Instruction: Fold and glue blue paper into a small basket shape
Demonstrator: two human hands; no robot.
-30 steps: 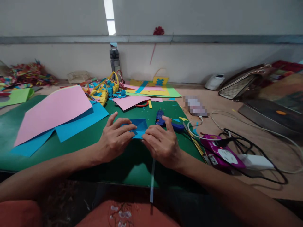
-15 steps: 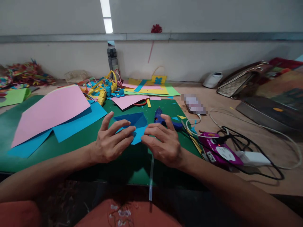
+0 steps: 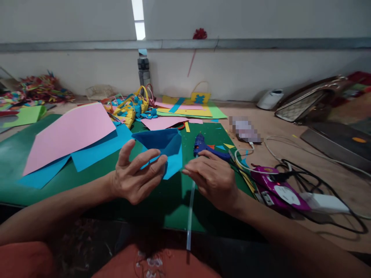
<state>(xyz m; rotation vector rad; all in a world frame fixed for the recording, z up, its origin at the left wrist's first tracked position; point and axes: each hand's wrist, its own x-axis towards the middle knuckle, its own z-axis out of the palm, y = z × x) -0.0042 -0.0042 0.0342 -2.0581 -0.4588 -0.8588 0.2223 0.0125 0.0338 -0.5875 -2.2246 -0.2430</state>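
Note:
A folded piece of blue paper (image 3: 174, 160), shaped like an open pocket, is in my left hand (image 3: 139, 173). The thumb is raised and the fingers lie against the paper's near side, covering part of it. My right hand (image 3: 214, 177) is just right of the paper, apart from it, with its fingers drawn together and nothing visible in them. Right behind that hand lies a blue glue gun (image 3: 201, 144). A long clear glue stick (image 3: 190, 216) runs out from under my right hand toward the table's front edge.
Pink paper (image 3: 72, 133) and blue sheets (image 3: 98, 150) lie left on a green mat (image 3: 95, 193). Small yellow and blue paper bags (image 3: 127, 112) are piled behind. At right are a purple power strip (image 3: 278, 189), tangled cables, a phone (image 3: 246, 129) and a handbag (image 3: 301, 102).
My right hand has let go of the blue paper and moved right, its fingers closing together. The paper stays in my left hand and has tilted, showing more of its inside.

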